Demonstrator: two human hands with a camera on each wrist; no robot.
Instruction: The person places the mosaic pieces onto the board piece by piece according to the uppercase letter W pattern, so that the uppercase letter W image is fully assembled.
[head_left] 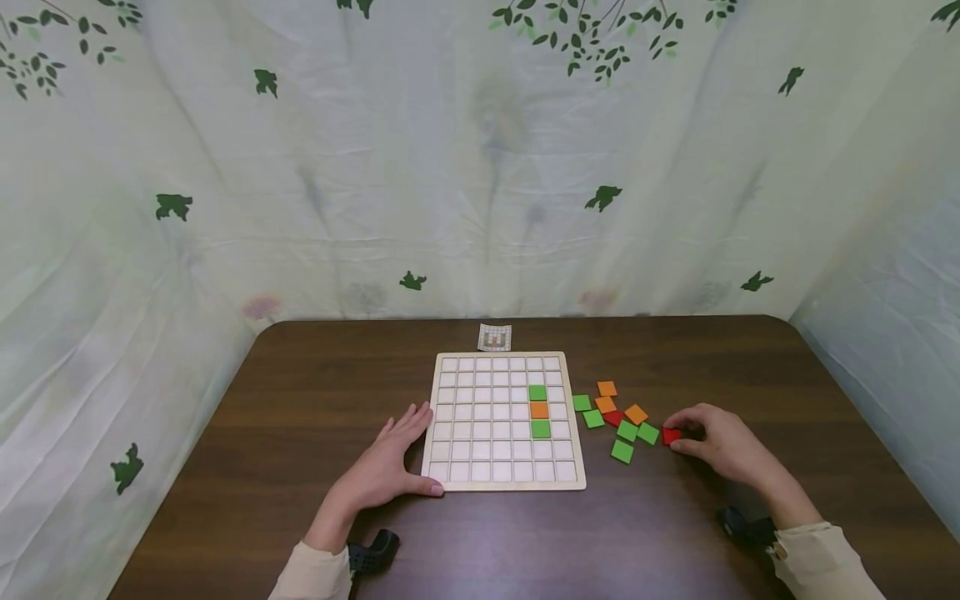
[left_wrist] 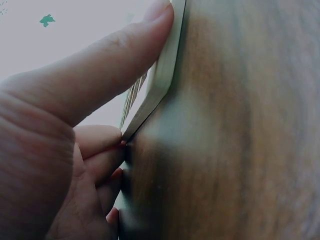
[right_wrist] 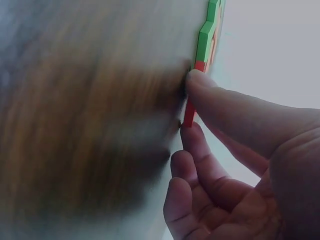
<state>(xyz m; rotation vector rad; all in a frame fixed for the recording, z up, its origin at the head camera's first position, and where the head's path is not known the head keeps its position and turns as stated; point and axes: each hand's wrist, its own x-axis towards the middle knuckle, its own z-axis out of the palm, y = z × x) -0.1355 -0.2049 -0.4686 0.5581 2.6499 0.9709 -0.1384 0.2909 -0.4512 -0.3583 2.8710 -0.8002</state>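
Note:
My left hand (head_left: 392, 460) rests at the near left corner of a white gridded board (head_left: 440, 483), fingers along its left side. In the left wrist view the thumb (left_wrist: 115, 65) lies on the board's pale edge (left_wrist: 165, 75). Two green tiles with an orange tile (head_left: 539, 410) between them sit in one column right of the board's middle. Out to the right, my right hand (head_left: 720, 442) pinches a red square tile (head_left: 671, 436) at the table surface. Thumb and fingertip meet its edges in the right wrist view, where part of the red tile (right_wrist: 189, 112) shows.
Between board and right hand lie several loose green tiles (head_left: 622, 451), orange tiles (head_left: 636, 414) and another red tile (head_left: 613, 418). A small printed grid card (head_left: 495, 337) lies behind the board on the brown table (head_left: 337, 367). A leaf-patterned curtain (head_left: 450, 167) hangs behind.

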